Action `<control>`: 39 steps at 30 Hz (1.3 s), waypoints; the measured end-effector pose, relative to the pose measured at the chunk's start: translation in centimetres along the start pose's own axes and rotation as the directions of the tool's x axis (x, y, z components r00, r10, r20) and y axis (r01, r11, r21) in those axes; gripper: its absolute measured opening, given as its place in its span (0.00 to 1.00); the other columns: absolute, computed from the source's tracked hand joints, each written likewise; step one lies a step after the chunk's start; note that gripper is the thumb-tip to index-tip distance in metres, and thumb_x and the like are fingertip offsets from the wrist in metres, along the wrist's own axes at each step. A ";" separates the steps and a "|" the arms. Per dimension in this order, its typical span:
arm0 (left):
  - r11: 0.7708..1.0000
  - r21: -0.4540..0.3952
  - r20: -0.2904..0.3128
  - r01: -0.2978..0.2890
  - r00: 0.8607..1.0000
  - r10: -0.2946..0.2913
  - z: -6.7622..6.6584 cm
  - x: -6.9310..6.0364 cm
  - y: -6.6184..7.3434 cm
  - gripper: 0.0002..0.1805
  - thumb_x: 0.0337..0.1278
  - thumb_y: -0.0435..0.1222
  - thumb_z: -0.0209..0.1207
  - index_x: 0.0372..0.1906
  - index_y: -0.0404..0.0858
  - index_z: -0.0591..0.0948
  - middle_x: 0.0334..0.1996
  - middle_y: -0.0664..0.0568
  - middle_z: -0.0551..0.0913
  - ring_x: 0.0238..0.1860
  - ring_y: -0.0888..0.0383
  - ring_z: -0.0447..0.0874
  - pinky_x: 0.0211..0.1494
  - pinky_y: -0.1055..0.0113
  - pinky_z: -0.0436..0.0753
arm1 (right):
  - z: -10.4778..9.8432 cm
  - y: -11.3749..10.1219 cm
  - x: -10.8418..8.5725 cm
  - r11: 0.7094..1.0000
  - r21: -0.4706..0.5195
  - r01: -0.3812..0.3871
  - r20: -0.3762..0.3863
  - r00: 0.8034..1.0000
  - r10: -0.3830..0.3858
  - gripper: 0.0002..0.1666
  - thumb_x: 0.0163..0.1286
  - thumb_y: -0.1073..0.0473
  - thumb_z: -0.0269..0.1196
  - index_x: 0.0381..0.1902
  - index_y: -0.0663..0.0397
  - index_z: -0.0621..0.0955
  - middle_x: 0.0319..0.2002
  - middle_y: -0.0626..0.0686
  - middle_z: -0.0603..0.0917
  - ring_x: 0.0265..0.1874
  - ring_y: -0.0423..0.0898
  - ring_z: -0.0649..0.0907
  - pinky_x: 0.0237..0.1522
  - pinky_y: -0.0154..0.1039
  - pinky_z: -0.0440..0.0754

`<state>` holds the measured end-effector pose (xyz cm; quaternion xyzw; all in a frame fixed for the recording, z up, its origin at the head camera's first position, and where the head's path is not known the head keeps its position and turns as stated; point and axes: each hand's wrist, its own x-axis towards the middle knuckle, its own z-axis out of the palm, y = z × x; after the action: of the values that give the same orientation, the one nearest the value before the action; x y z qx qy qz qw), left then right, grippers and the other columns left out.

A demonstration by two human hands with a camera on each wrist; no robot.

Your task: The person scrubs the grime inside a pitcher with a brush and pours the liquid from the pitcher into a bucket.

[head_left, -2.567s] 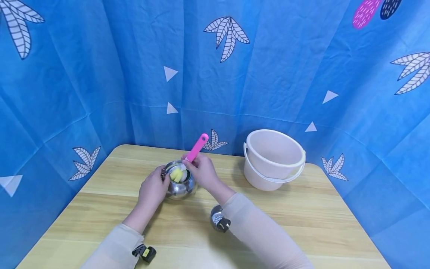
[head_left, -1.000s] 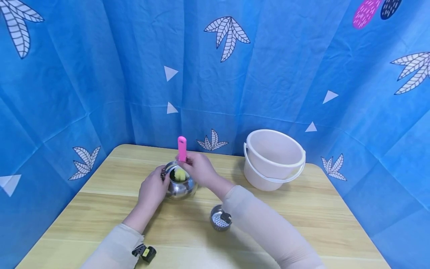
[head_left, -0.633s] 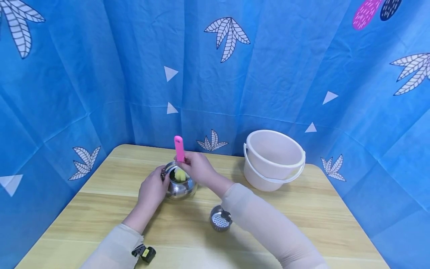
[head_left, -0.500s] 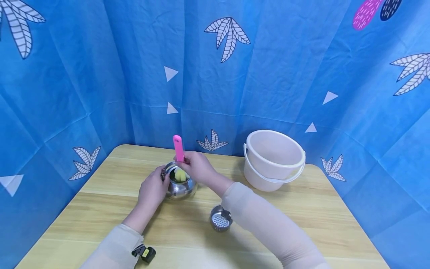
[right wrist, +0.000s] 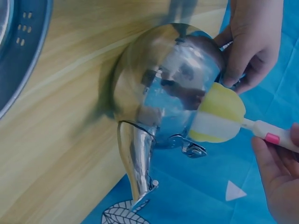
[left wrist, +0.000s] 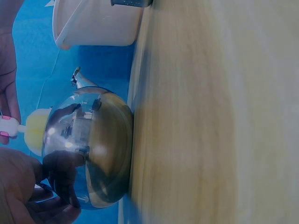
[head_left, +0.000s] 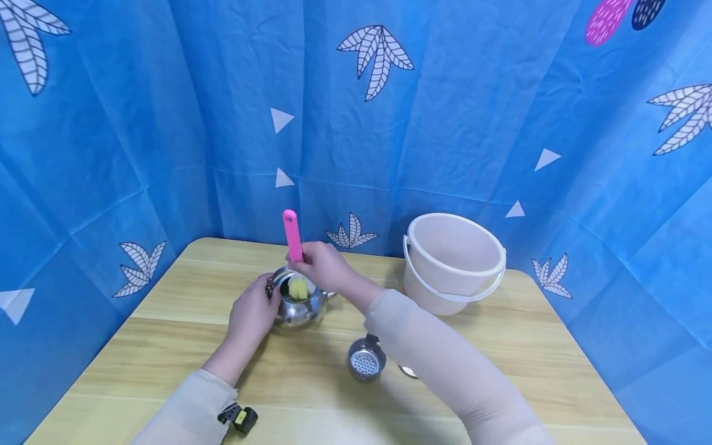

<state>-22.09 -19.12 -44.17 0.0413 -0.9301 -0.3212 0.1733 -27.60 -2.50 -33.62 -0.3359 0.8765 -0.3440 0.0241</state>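
A shiny steel teapot (head_left: 300,315) stands upright on the table, its spout (right wrist: 140,163) showing in the right wrist view. My left hand (head_left: 253,309) holds the pot at its left side by the handle and rim; the fingers are partly hidden behind the metal. My right hand (head_left: 328,269) grips the pink and white handle (head_left: 292,236) of a sponge brush. The brush's yellow and white sponge head (right wrist: 217,114) sits in the pot's mouth, with part of it sticking out above the rim. The sponge's lower end is hidden inside.
A steel strainer basket (head_left: 366,361) with a perforated bottom stands on the wooden table (head_left: 311,395), near my right forearm. A round metal piece (head_left: 408,372) peeks out from under the right sleeve. At the back right is a white bucket (head_left: 445,296) with its handle down. Blue curtains surround the table.
The brush has swung from leaning right to leaning slightly left, and has lately risen a little with my right hand. The spout has come into view. My left hand and the teapot stay put.
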 end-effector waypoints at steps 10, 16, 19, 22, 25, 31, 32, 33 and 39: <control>1.000 0.007 0.000 0.014 1.000 -0.014 0.1 0.0 0.1 0.25 0.72 0.39 0.53 0.66 0.29 0.73 0.56 0.31 0.81 0.53 0.34 0.82 0.51 0.40 0.81 | -0.6 0.3 1.0 0.995 0.088 -0.046 0.055 0.998 0.041 0.10 0.71 0.61 0.65 0.48 0.57 0.86 0.38 0.52 0.89 0.30 0.41 0.82 0.34 0.31 0.81; 1.000 0.005 0.007 0.023 1.000 -0.023 0.0 0.0 0.2 0.25 0.72 0.39 0.53 0.67 0.29 0.72 0.57 0.31 0.80 0.54 0.34 0.81 0.52 0.40 0.81 | -0.8 0.6 1.4 0.978 0.176 -0.110 0.064 0.993 0.100 0.11 0.71 0.62 0.65 0.48 0.59 0.86 0.38 0.54 0.89 0.29 0.42 0.81 0.31 0.32 0.80; 1.000 0.008 0.005 0.027 1.000 -0.027 0.1 0.0 0.1 0.25 0.72 0.39 0.53 0.67 0.29 0.72 0.58 0.31 0.79 0.54 0.33 0.81 0.53 0.39 0.81 | -0.8 0.7 1.6 0.965 0.226 -0.129 0.062 0.991 0.118 0.11 0.71 0.63 0.65 0.48 0.60 0.86 0.38 0.56 0.89 0.29 0.43 0.82 0.31 0.32 0.81; 1.000 0.009 0.004 0.029 1.000 -0.029 0.1 0.0 0.1 0.26 0.72 0.40 0.53 0.67 0.29 0.72 0.58 0.30 0.79 0.55 0.33 0.81 0.53 0.39 0.80 | -0.9 1.0 1.8 0.947 0.285 -0.149 0.064 0.989 0.136 0.10 0.70 0.64 0.65 0.47 0.61 0.86 0.38 0.55 0.89 0.33 0.43 0.84 0.35 0.33 0.84; 0.999 0.013 0.007 0.031 0.999 -0.031 0.1 0.0 0.1 0.26 0.72 0.40 0.53 0.67 0.29 0.72 0.58 0.30 0.79 0.55 0.33 0.80 0.53 0.39 0.80 | -0.8 1.2 1.9 0.925 0.340 -0.170 0.070 0.985 0.156 0.10 0.70 0.64 0.65 0.47 0.62 0.86 0.39 0.53 0.89 0.39 0.44 0.86 0.41 0.35 0.86; 0.999 0.019 0.006 0.036 0.999 -0.036 0.0 0.1 0.2 0.26 0.73 0.40 0.52 0.67 0.29 0.72 0.58 0.30 0.79 0.55 0.32 0.80 0.53 0.38 0.80 | -0.8 1.3 1.9 0.889 0.410 -0.204 0.076 0.979 0.189 0.10 0.70 0.64 0.65 0.47 0.61 0.86 0.40 0.53 0.89 0.42 0.44 0.87 0.44 0.38 0.87; 0.999 0.020 0.006 0.035 0.999 -0.035 0.0 0.1 0.2 0.26 0.73 0.40 0.52 0.67 0.29 0.72 0.58 0.30 0.79 0.55 0.32 0.80 0.53 0.38 0.80 | -0.8 1.3 1.9 0.886 0.416 -0.208 0.077 0.978 0.193 0.10 0.70 0.64 0.65 0.47 0.61 0.86 0.40 0.53 0.89 0.42 0.44 0.87 0.44 0.38 0.87; 0.999 0.020 0.005 0.034 0.999 -0.034 0.0 0.1 0.2 0.26 0.73 0.40 0.52 0.67 0.29 0.72 0.58 0.30 0.79 0.55 0.32 0.80 0.53 0.38 0.80 | -0.8 1.3 2.0 0.881 0.421 -0.213 0.079 0.977 0.198 0.10 0.71 0.64 0.65 0.47 0.61 0.86 0.40 0.53 0.89 0.42 0.44 0.87 0.44 0.38 0.87; 0.999 0.022 0.011 0.033 0.999 -0.033 0.0 0.0 0.4 0.25 0.72 0.40 0.52 0.67 0.29 0.72 0.58 0.30 0.79 0.55 0.32 0.80 0.53 0.38 0.79 | -0.6 1.4 2.0 0.864 0.449 -0.228 0.072 0.973 0.219 0.09 0.70 0.64 0.65 0.46 0.60 0.86 0.39 0.53 0.89 0.41 0.44 0.87 0.47 0.44 0.87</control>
<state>-22.05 -18.86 -43.93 0.0567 -0.9338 -0.3140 0.1622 -30.14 -2.64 -33.62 -0.2206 0.8045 -0.5308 0.1498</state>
